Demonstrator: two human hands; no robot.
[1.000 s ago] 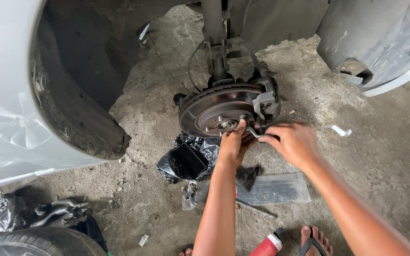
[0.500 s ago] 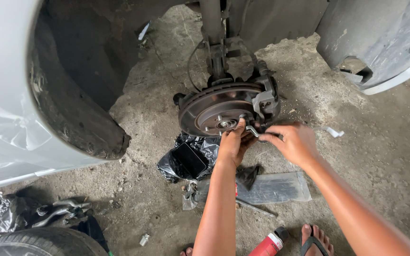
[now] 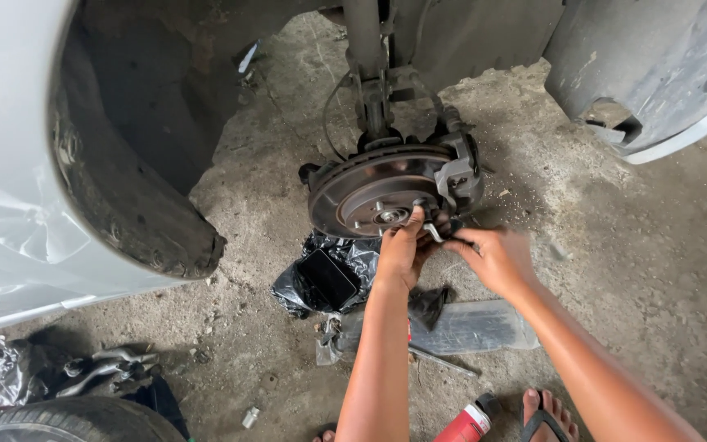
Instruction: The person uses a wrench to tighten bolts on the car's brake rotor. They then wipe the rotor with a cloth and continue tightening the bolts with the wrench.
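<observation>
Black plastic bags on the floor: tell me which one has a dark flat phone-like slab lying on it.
The black bag directly under the brake disc, beside the left hand. The other crumpled bag lies far left near the tyre, holding metal parts.

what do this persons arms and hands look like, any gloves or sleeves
Both arms are bare from as far up as the view shows down to the fingers: no sleeves, gloves, watch or bands that I can see. The left hand and right hand are uncovered. Any rings are too small to tell.
</observation>
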